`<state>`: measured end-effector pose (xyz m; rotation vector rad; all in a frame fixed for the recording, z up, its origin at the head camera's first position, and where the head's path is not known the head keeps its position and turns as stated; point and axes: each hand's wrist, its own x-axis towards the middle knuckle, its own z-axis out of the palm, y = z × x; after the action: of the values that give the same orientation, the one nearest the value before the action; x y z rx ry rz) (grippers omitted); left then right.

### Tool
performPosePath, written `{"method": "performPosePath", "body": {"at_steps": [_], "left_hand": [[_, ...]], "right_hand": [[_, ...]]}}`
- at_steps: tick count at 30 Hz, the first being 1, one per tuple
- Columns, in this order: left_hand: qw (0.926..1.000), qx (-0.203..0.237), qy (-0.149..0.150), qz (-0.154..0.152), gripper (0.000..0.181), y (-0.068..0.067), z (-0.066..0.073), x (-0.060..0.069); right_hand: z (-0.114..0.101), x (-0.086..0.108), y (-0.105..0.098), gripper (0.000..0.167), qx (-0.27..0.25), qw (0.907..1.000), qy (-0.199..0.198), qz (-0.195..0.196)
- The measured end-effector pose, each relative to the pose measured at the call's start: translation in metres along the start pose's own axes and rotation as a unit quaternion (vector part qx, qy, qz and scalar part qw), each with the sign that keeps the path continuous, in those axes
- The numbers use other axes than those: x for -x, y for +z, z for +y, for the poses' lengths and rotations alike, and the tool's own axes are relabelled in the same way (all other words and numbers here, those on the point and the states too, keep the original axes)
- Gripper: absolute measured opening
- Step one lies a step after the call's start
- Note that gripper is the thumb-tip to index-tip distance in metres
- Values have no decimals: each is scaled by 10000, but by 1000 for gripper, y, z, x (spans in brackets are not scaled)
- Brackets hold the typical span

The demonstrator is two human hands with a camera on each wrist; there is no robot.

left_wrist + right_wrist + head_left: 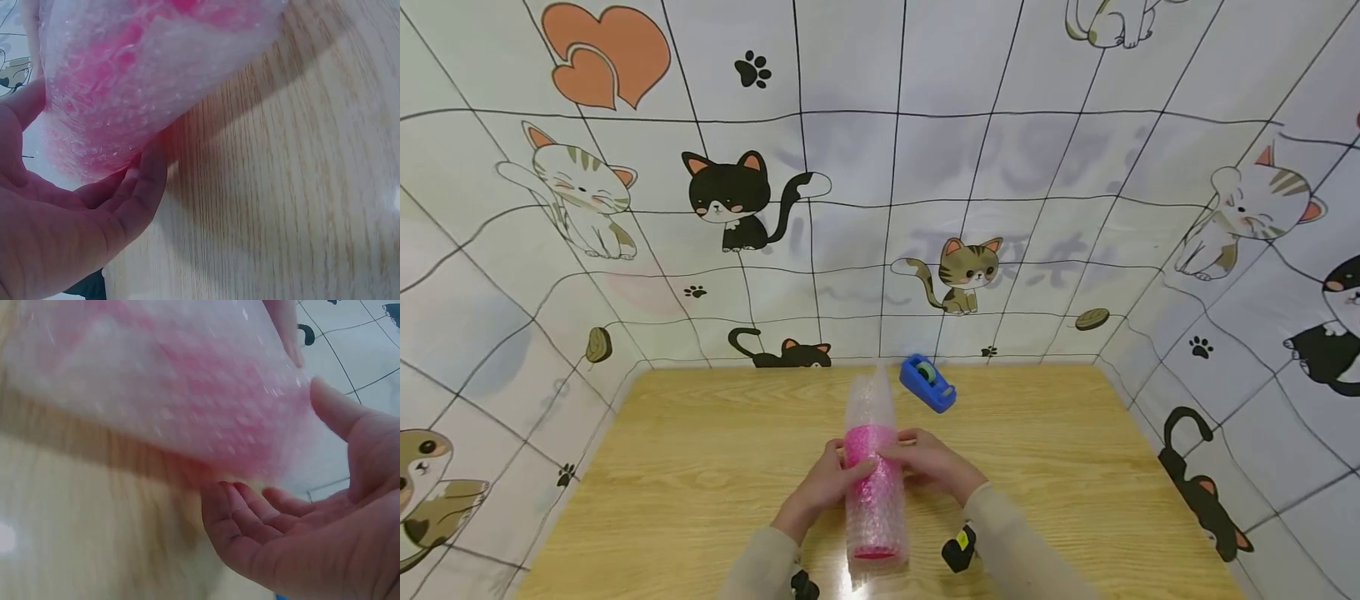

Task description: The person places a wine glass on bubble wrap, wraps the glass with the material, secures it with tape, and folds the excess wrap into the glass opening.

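Note:
A pink cylinder-shaped thing wrapped in clear bubble wrap lies lengthwise on the wooden table, its far end of wrap empty and pale. My left hand grips its left side, thumb on top; in the left wrist view the fingers curl beneath the wrap. From the right, my right hand holds it, thumb on top. Bent fingers sit by its underside in the right wrist view. What kind of object is inside the wrap cannot be made out.
A blue tape dispenser with a roll of tape stands just beyond the wrap, to the right, near the table's back edge. Cat-patterned white sheeting encloses the wooden table at the back and both sides.

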<state>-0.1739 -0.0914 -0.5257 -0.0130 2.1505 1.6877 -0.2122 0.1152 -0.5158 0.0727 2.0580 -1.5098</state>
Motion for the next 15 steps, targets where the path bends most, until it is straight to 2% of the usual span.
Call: {"method": "performPosePath", "body": {"at_steps": [2, 5, 9, 12, 15], "left_hand": [[9999, -60, 25, 79, 81, 0, -1, -1], [9997, -122, 22, 203, 80, 1, -1, -1], [9995, -138, 70, 274, 79, 2, -2, -1], [9997, -63, 97, 224, 79, 3, -4, -1], [9998, -1, 60, 174, 80, 2, -5, -1]], "right_hand": [[-1, -3, -10, 67, 176, 9995, -51, 273], [-2, -11, -31, 53, 327, 9944, -158, 991], [-5, -25, -60, 37, 915, 9740, -503, 2010], [-8, -34, -76, 35, 1512, 9575, -630, 2376], [-12, -42, -85, 37, 1910, 9498, -631, 2397]]}}
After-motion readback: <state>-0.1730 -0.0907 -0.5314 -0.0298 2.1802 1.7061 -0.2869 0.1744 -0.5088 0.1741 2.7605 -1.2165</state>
